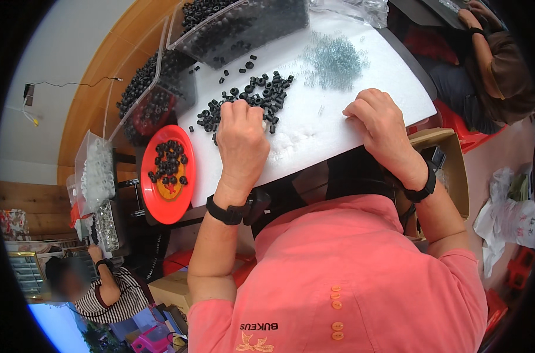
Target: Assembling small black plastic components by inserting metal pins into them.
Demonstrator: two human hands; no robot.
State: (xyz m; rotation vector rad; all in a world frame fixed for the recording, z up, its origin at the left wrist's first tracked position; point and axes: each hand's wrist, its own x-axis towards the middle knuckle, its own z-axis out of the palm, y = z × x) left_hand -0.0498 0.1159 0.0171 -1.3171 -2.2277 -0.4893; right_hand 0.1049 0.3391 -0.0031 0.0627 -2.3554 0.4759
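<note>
My left hand [243, 141] is bent down at the near edge of a loose pile of small black ring-like and cylindrical parts [273, 91]. Its fingers are curled together, and whatever lies between them is hidden by the back of the hand. Over the right side of the white work surface [320, 141], my right hand [380, 123] holds its fingertips pressed together. Anything in that pinch is too small to tell. Beyond it spreads a heap of tiny clear bluish pieces [335, 62], with a few strays between the hands.
A red plate [182, 159] of round black parts sits left of my left hand. Clear bins [250, 32] of black parts stand at the far left edge. A cardboard box [456, 153] is by my right forearm. Other people sit at left [123, 291] and far right [509, 76].
</note>
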